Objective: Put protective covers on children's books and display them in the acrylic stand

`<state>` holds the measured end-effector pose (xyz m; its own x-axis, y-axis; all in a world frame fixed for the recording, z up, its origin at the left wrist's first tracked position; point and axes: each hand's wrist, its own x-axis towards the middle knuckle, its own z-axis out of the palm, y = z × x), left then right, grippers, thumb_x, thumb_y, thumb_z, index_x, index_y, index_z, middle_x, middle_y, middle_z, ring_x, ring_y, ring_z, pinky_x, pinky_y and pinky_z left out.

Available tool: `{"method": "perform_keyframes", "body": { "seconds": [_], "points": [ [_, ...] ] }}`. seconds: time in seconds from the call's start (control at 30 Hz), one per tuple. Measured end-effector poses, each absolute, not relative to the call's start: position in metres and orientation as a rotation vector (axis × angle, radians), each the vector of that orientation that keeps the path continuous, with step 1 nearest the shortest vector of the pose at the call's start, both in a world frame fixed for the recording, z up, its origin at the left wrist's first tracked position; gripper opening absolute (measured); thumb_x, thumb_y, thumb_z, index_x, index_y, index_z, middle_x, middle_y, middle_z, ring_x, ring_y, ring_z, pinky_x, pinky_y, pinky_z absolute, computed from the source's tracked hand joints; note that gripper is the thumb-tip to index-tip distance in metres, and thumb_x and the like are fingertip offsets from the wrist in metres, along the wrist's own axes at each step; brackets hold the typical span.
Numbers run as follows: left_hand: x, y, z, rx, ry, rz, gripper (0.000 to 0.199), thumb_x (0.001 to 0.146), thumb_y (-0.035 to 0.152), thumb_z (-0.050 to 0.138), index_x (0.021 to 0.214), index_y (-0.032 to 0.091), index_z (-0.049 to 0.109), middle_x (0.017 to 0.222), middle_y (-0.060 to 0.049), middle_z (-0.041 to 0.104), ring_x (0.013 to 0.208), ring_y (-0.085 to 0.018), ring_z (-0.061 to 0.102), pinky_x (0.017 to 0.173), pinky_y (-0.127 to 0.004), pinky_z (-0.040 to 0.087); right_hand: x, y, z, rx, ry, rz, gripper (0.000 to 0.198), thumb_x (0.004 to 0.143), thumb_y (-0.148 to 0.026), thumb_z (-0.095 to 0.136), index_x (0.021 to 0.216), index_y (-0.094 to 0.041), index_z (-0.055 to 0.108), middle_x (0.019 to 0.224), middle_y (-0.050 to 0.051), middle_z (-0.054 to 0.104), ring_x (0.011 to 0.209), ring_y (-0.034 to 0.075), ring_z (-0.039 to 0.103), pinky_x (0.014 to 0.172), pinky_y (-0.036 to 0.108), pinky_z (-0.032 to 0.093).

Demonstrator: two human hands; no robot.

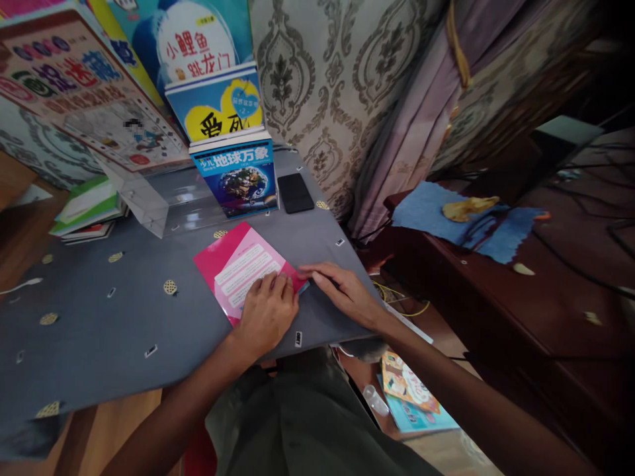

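A pink book [247,248] with white text panels lies flat on the grey patterned tablecloth, tilted in my view. My left hand [268,311] rests palm down over its lower right part, fingers lying on the cover and slightly bent. At the book's right corner is my right hand [347,294], its fingers stretched out and the fingertips touching the edge. The corner under those fingertips is partly hidden. Just beyond the book, a blue book with a globe on its cover [241,182] stands in a clear plastic rack [149,208].
A black phone [296,193] lies right of the rack. More books stand behind, including a large picture book [94,92]. Stacked books [86,208] lie at the left. A dark red cabinet [436,284] with a blue cloth [426,215] stands right; books [411,390] lie below.
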<state>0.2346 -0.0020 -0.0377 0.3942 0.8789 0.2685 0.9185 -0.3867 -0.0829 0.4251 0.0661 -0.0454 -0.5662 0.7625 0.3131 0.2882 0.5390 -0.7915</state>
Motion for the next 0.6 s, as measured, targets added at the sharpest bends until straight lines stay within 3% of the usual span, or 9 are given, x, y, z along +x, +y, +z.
{"method": "perform_keyframes", "body": {
  "seconds": [0.23, 0.47, 0.6],
  "points": [
    [0.221, -0.006, -0.036, -2.524, -1.622, -0.356, 0.033, 0.103, 0.032, 0.044, 0.125, 0.016, 0.064, 0.126, -0.012, 0.069, 0.119, -0.027, 0.062, 0.098, -0.044, 0.051, 0.423, 0.057, -0.051, -0.843, -2.299, 0.572, 0.032, 0.103, -0.030, 0.043, 0.109, -0.022, 0.073, 0.096, 0.010, 0.075, 0.091, 0.025, 0.067, 0.083, 0.042, 0.053],
    [0.188, -0.019, -0.037, -2.715, -1.622, -0.521, 0.036, 0.105, 0.026, 0.041, 0.136, 0.023, 0.057, 0.143, -0.009, 0.061, 0.133, -0.023, 0.055, 0.111, -0.045, 0.045, 0.430, 0.038, -0.057, -0.704, -2.390, 0.375, 0.030, 0.102, -0.021, 0.045, 0.122, -0.024, 0.067, 0.112, 0.011, 0.076, 0.111, 0.027, 0.065, 0.090, 0.048, 0.053],
    [0.186, -0.023, -0.043, -2.698, -1.634, -0.576, 0.036, 0.105, 0.026, 0.041, 0.138, 0.023, 0.056, 0.144, -0.009, 0.059, 0.136, -0.023, 0.053, 0.112, -0.047, 0.045, 0.430, 0.035, -0.059, -0.711, -2.346, 0.353, 0.027, 0.101, -0.019, 0.048, 0.118, -0.024, 0.068, 0.105, 0.009, 0.078, 0.108, 0.026, 0.067, 0.087, 0.044, 0.055]
  ]
}}
